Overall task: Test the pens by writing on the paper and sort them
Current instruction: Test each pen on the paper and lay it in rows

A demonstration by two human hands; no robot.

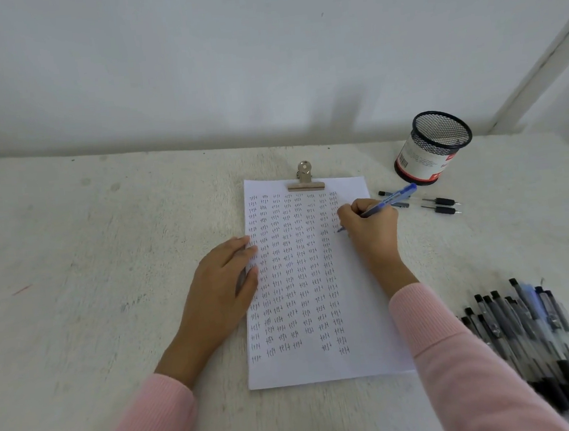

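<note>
Count first: 1 paper [324, 366], 1 clip [305, 179], 1 cup [432, 149], 1 blue pen [393, 198] in my right hand [371, 230], 2 loose pens [443, 201] on the table [106, 237] btw. the cup and my hand, and 1 pile [527, 328] of pens at the near right. The pile is blurred, so I cannot tell the exact no.; at least 8 tops show, most w/ black ends and grips, a few bluish.

The paper lies in the middle of the table in front of me, its top edge held by the metal clip. It is white and nearly full w/ the small word "test", written in columns from top to bottom. The right margin and the bottom strip are blank.

The cup is black mesh w/ a white-and-red label. It stands on its base at the far right, near the paper's top corner but apart from it. The loose pens lie side by side, almost parallel, dark grips to the right, just in front of the cup.

Fingers: my left hand [221, 289] lies flat, fingers straight and close together, tips resting on the paper's left edge. It holds nothing. My right hand is curled tight round the blue pen, pinching it low on the barrel. The tip touches the paper in the last column at right, upper half. The pen's back end points toward the cup.
</note>
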